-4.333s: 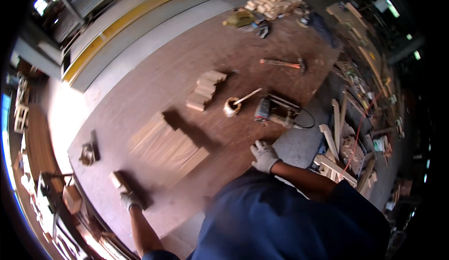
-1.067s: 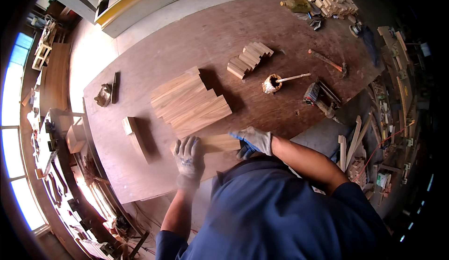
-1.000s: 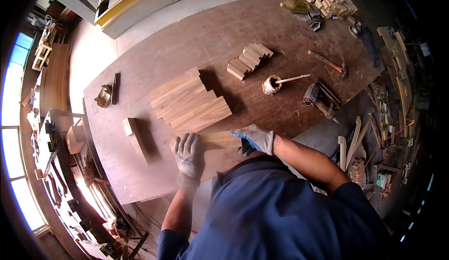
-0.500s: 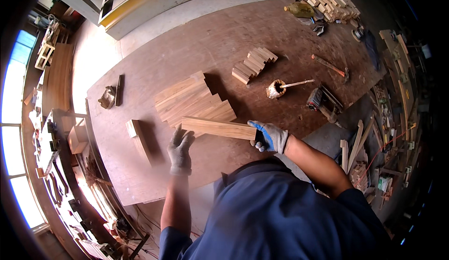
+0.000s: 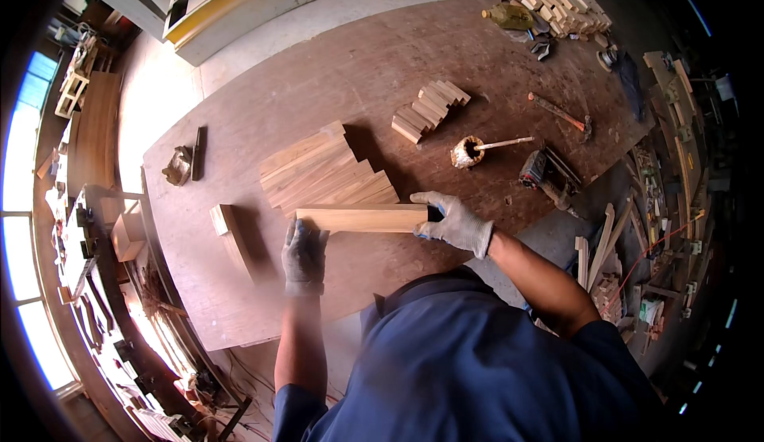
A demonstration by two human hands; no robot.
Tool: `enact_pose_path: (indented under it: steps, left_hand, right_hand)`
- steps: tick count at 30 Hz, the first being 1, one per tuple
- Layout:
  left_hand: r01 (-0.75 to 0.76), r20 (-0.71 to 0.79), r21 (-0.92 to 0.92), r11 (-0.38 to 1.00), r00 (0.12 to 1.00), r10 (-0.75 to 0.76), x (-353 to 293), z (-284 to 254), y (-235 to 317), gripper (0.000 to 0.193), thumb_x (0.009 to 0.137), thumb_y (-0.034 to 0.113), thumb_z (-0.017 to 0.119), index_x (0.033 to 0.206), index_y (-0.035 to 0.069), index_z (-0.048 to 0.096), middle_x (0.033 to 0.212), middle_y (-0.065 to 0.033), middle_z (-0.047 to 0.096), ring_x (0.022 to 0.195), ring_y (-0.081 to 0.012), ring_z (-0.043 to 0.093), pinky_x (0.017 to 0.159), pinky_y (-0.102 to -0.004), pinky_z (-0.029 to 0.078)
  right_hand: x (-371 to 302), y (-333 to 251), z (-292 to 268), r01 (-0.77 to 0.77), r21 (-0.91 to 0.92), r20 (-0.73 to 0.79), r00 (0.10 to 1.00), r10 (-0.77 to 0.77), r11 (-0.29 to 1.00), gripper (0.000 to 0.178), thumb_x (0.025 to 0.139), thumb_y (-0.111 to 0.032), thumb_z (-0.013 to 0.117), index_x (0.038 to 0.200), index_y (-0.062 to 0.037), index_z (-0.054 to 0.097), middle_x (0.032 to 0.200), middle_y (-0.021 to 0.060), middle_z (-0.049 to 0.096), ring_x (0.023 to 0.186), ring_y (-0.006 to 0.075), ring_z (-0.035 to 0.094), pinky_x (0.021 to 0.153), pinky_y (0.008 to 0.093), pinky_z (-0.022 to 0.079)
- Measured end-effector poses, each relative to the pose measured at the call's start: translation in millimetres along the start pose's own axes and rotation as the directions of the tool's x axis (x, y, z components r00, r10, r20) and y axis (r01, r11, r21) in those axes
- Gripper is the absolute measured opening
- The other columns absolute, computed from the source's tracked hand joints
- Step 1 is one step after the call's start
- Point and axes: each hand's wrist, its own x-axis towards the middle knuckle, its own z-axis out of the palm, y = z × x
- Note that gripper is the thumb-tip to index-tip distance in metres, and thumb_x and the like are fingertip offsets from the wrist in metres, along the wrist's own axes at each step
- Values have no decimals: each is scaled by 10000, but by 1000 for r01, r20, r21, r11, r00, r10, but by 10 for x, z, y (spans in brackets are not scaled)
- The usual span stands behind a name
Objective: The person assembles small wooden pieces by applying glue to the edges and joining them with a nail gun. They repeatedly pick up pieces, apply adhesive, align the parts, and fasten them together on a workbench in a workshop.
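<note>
A light-brown wooden block (image 5: pixel 362 218) lies level across both hands in front of me. My left hand (image 5: pixel 304 255), in a grey glove, grips its left end from below. Closed round the right end is my right hand (image 5: pixel 455 223), in a grey glove with blue on the palm side. Just beyond the block sits a stack of similar wooden pieces (image 5: pixel 322 171) with stepped ends. Part of the stack's near edge is hidden by the block.
Left on the table (image 5: pixel 263 100) stands a separate wooden block (image 5: pixel 233 235), below a crumpled lump (image 5: pixel 178 165). Rightward are short wooden pieces (image 5: pixel 430 109), a glue pot (image 5: pixel 466 152) with a stick, a hammer (image 5: pixel 561 116), a nail gun (image 5: pixel 549 178) and a bottle (image 5: pixel 509 17).
The block has shifted slightly left and turned from slanting to nearly level. My right hand has rolled over, showing its grey back instead of the blue side.
</note>
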Motion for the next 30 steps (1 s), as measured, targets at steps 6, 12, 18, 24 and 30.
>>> enact_pose_path:
  steps: [6,12,18,24,30]
  left_hand:
    - [16,6,-84,996,1000,-16,-2,176,31,478,1081,319,604,1491,87,526,1273,-80,669,1131,-181,652,954,-373,561]
    - [-1,67,-192,981,998,14,68,150,-68,575,1066,300,631,1518,-2,443,1408,-207,584,1284,-342,591,1121,-480,488]
    - [31,219,-288,957,975,34,37,172,-102,582,1033,230,657,1500,-18,413,1441,-226,522,1358,-408,501,1190,-551,390]
    - [23,332,-359,933,938,104,77,150,-104,614,1009,311,675,1472,-15,437,1463,-213,507,1363,-412,478,1191,-565,361]
    - [5,228,-366,931,970,84,19,203,-107,622,1016,375,662,1462,-11,465,1450,-232,539,1338,-430,510,1174,-577,380]
  right_hand:
    - [-86,-390,19,-20,-262,-34,999,11,965,621,778,-124,855,1330,17,606,1277,187,684,1216,330,647,1064,406,508]
    - [-149,-174,142,468,-723,30,757,-653,509,635,715,59,800,1311,-61,615,1363,162,596,1219,371,622,1021,449,555]
    - [-188,-107,169,454,-759,-19,702,-712,467,502,864,-9,687,1357,-49,603,1357,160,592,1208,358,627,1039,450,540]
    - [-195,-124,180,428,-753,-50,719,-693,499,669,756,79,728,1399,-25,573,1345,172,593,1191,367,628,1037,449,538]
    - [-235,-133,180,352,-761,-97,769,-631,545,693,732,87,724,1399,-18,569,1326,180,593,1155,372,630,1003,455,541]
